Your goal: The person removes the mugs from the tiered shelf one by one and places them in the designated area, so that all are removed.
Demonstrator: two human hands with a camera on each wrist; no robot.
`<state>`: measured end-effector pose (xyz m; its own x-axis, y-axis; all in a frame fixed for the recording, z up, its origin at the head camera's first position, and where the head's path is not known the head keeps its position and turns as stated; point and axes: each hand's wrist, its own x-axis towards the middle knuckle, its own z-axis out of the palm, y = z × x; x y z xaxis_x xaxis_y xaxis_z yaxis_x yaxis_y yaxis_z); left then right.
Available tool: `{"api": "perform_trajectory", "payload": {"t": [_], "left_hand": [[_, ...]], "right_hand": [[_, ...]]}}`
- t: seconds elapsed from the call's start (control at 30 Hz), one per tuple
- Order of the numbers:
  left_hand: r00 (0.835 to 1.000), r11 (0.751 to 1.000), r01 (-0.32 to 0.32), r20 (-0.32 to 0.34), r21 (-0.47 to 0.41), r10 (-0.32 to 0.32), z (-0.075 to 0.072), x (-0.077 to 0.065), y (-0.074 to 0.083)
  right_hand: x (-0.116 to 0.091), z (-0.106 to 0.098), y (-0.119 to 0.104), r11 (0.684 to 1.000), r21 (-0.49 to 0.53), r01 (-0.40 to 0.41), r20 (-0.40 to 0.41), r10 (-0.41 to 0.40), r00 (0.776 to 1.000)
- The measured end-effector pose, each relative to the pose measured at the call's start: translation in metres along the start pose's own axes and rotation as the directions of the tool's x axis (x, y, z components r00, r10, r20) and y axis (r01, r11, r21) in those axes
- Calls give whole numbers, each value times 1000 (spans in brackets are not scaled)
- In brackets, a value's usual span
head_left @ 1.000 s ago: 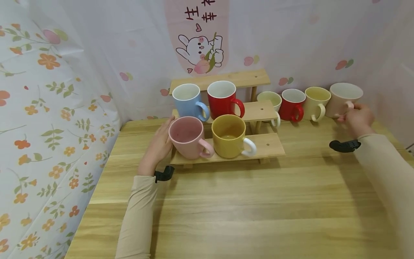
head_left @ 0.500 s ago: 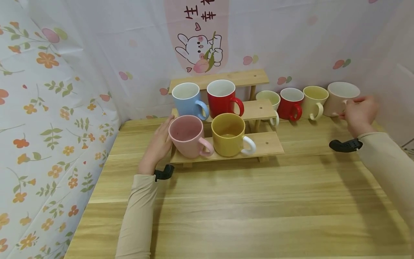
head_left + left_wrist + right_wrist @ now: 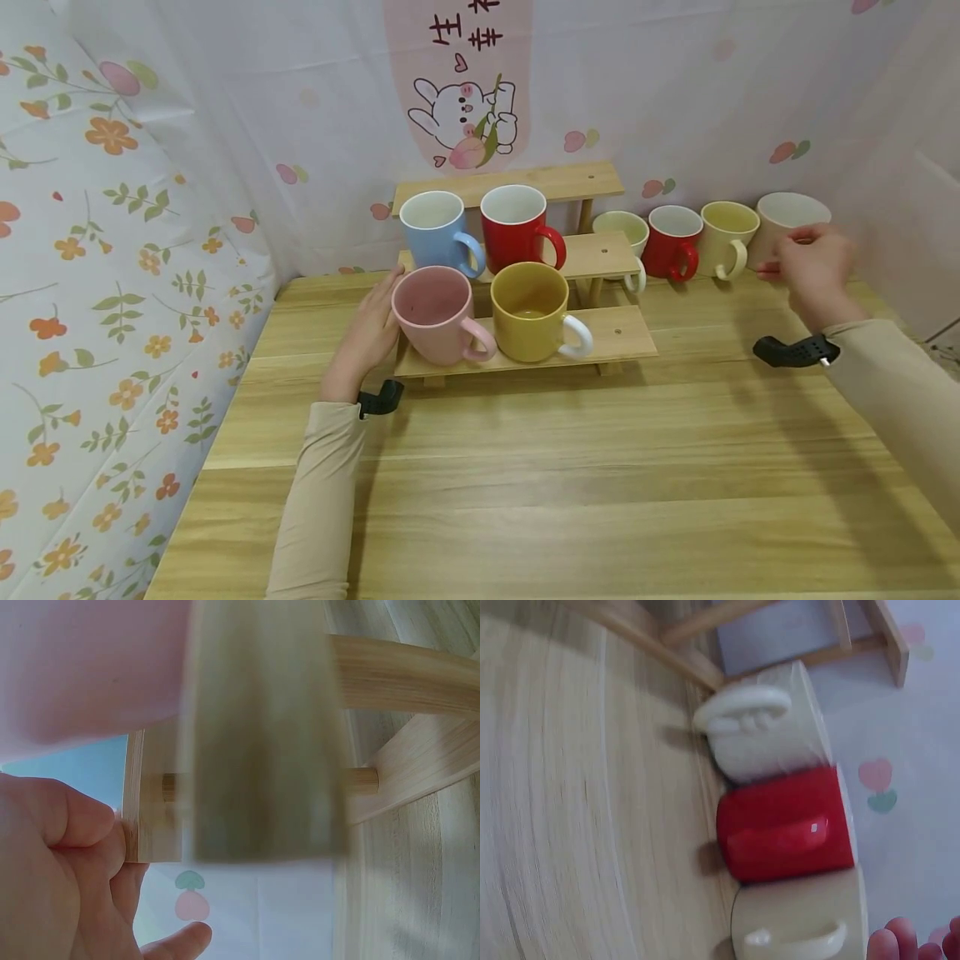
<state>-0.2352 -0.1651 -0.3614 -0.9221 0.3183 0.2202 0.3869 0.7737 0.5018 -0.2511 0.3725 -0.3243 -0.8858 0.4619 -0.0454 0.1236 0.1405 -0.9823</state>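
Pink mug (image 3: 431, 337), mustard mug (image 3: 527, 329), white-lined blue mug (image 3: 429, 250) and red mug (image 3: 512, 246) stand on the rack (image 3: 626, 336); beside it, three small mugs (image 3: 667, 246), then a pale mug (image 3: 772, 233). The left hand (image 3: 363, 337), fingers extended, touches the rack; the right hand (image 3: 817, 267) curves by the pale mug, and whether it grips cannot be told.

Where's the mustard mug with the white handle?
In the head view, the mustard mug stands on the lowest shelf of the wooden rack, just right of the pink mug.
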Motion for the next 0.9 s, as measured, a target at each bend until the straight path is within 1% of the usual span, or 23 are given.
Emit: {"api": "perform_trajectory", "payload": {"t": [0.2,0.33,0.57,0.63,0.73,0.8,0.9], "left_hand": [[1000,1000,0,3,-5,0,0,-1,1],[1000,1000,7,5,-15,-7,-1,-1,1],[1000,1000,7,8,-16,-6,0,0,1],[1000,1000,7,5,-20,-7,0,-1,1],[1000,1000,4,1,-21,-4,0,-1,1],[1000,1000,4,1,-21,-4,0,-1,0],[1000,1000,6,1,-22,-6,0,-1,0]], "right_hand": [[-16,13,-9,995,96,17,61,-23,998],[-25,21,-16,995,89,38,107,-48,993],[-40,34,-24,985,175,10,136,-34,990],[-43,39,-26,987,157,17,141,-39,989],[-47,46,-29,995,93,42,150,-56,987],[-50,51,-31,996,69,54,157,-64,985],[-53,58,-32,995,65,71,170,-81,982]]}}
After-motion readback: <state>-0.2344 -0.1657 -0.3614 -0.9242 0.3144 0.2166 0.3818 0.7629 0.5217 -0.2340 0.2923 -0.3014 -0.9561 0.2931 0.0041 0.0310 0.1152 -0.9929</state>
